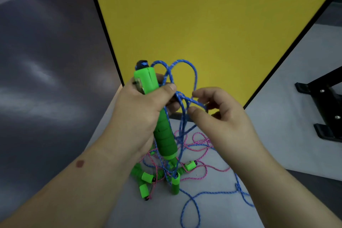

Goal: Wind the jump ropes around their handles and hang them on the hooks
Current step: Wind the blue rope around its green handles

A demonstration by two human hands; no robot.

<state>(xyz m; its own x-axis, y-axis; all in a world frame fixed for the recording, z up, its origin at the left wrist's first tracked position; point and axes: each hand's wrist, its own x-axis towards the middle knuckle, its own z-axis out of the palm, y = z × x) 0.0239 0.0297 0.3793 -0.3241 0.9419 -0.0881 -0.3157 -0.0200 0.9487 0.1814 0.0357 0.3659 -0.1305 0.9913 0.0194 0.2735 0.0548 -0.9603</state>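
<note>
Blue jump rope held above a tangle on the floor

Left hand (142, 109) grips the green handle (157, 116) upright; right hand (220, 114) pinches its blue rope (192, 72). Below, pink rope (201, 140) and spare green handles (175, 183) lie knotted beside a yellow panel (212, 15) and black bracket (322, 109).

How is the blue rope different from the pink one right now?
The blue rope is lifted and looped between the left hand and right hand; the pink rope lies tangled on the floor, untouched. Blue trails farther toward the viewer; pink stays bunched. Both are speckled cords tied to green handles.
</note>
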